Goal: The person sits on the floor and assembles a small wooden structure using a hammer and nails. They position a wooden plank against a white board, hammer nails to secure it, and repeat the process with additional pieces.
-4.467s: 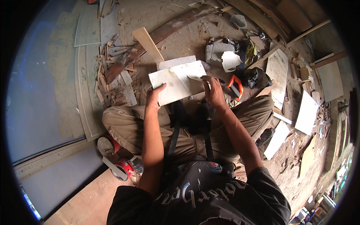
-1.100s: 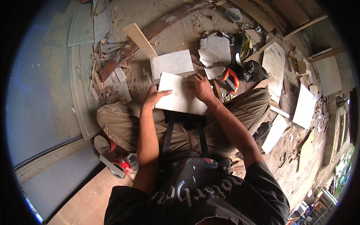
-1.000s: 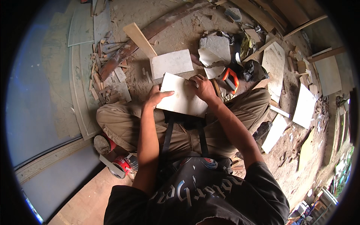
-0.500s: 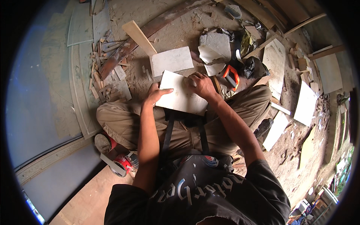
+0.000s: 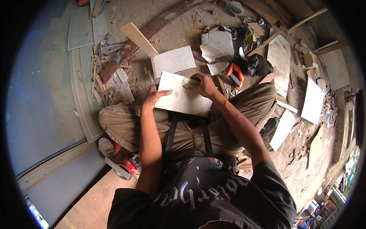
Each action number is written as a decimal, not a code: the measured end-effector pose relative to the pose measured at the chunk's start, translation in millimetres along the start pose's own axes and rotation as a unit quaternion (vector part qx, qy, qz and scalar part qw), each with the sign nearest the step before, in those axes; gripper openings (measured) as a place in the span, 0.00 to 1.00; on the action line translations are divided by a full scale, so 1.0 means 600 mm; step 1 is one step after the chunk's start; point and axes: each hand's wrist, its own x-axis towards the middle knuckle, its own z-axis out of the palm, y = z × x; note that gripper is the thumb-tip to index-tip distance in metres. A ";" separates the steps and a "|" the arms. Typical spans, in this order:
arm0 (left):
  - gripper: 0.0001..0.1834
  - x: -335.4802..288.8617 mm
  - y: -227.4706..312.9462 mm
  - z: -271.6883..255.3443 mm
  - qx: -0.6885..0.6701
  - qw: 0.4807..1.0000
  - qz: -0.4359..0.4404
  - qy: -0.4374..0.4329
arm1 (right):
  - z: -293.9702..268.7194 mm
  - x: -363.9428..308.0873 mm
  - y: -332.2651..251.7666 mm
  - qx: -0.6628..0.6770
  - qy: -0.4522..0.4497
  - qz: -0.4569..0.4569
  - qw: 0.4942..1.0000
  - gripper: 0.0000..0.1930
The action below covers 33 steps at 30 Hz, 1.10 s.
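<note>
A flat white board [image 5: 179, 100] is held tilted over my lap, with a faint greyish smudge on its upper face. My left hand [image 5: 152, 97] is closed on the board's left edge, its thumb lying on the face and the other fingers out of sight beneath. At the far right edge my right hand [image 5: 205, 86] grips the same board, thumb on the face and fingers around the edge. Just beyond lies another whitish slab [image 5: 174, 61], with a wooden plank [image 5: 139, 39] leaning up behind it.
Wood offcuts [image 5: 108, 89] pile up at left, beside a large bluish panel [image 5: 42, 99]. To the right are an orange-and-black handle [image 5: 235, 75], a black plastic bag [image 5: 259, 65] and white sheet pieces [image 5: 312, 100]. A red can [image 5: 129, 168] stands by my foot.
My right hand has shifted from fingers pressed on the board's face to a grip with the thumb laid across it. The board has moved slightly left.
</note>
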 end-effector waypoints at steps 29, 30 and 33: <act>0.25 0.001 -0.009 0.006 -0.008 1.000 -0.013 0.005 | 0.012 -0.007 -0.006 0.021 0.124 -0.095 0.987 0.13; 0.24 0.000 -0.007 0.008 -0.005 1.000 -0.012 0.003 | 0.011 -0.008 -0.006 0.039 0.110 -0.078 0.990 0.13; 0.25 -0.002 -0.001 0.012 0.000 1.000 -0.015 -0.007 | 0.005 -0.009 0.000 0.074 0.082 -0.051 0.993 0.14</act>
